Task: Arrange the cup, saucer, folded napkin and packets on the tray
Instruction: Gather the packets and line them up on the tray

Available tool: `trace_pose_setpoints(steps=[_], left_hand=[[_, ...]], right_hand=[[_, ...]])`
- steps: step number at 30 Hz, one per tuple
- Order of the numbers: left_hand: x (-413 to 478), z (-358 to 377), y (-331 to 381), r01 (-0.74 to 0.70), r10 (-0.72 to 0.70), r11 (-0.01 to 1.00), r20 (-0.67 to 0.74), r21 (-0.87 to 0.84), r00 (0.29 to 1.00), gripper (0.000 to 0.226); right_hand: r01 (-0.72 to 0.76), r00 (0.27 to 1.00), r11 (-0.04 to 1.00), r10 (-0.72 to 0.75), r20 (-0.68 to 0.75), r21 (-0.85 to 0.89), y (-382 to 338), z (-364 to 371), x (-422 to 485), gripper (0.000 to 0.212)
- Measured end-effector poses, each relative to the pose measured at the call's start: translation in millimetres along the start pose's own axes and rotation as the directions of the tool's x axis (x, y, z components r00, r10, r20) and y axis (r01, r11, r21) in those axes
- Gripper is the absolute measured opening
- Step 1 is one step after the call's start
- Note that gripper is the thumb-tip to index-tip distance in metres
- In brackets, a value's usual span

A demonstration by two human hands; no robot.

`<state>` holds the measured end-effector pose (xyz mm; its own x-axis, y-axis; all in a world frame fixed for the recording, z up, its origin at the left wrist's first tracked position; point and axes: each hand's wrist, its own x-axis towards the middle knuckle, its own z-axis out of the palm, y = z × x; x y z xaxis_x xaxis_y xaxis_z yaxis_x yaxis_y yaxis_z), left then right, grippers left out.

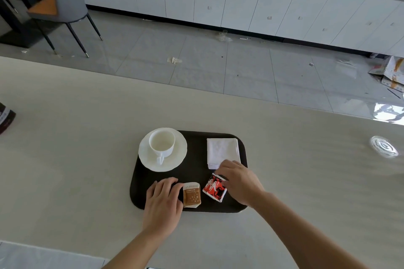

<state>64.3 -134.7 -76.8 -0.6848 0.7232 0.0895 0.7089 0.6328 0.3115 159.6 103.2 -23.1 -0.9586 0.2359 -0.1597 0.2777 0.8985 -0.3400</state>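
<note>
A dark tray (196, 172) lies on the pale counter. At its far left a white cup (162, 142) stands on a white saucer (177, 157), handle toward me. A folded white napkin (222, 150) lies at the far right. Near the front edge sit a brown packet (192, 195) and a red packet (215, 188). My left hand (162, 202) rests flat on the tray, its fingers touching the brown packet's left edge. My right hand (238, 181) pinches the red packet's upper right corner and covers the napkin's near corner.
A dark container (5, 118) stands at the counter's left edge. A clear glass dish (384, 146) sits at the far right. Beyond the counter are a tiled floor with scraps, a grey chair (65, 0) and white cabinets.
</note>
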Motion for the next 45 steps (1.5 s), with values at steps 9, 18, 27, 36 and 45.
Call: trace_pose_setpoints(steps=[9, 18, 27, 36, 45], left_hand=[[0, -1, -1, -0.006, 0.006, 1.0, 0.018, 0.005, 1.0, 0.035], [2, -6, 5, 0.041, -0.041, 0.995, -0.001, -0.088, 0.999, 0.04], [14, -15, 25, 0.33, -0.319, 0.902, 0.084, -0.279, 0.944, 0.031], [17, -12, 24, 0.306, -0.279, 0.928, 0.147, -0.214, 0.949, 0.047], [15, -7, 22, 0.216, -0.2, 0.964, 0.114, -0.156, 0.973, 0.038]], right_hand=[[0.246, 0.946, 0.945, -0.185, 0.268, -0.217, -4, -4, 18, 0.03], [-0.518, 0.853, 0.849, 0.504, 0.137, 0.103, -6, 15, -7, 0.02], [-0.649, 0.732, 0.606, 0.662, 0.16, 0.461, -33, 34, -18, 0.016], [-0.617, 0.764, 0.647, 0.629, 0.143, 0.447, -42, 39, -19, 0.019], [-0.56, 0.808, 0.715, 0.582, 0.086, 0.419, -40, 43, -20, 0.03]])
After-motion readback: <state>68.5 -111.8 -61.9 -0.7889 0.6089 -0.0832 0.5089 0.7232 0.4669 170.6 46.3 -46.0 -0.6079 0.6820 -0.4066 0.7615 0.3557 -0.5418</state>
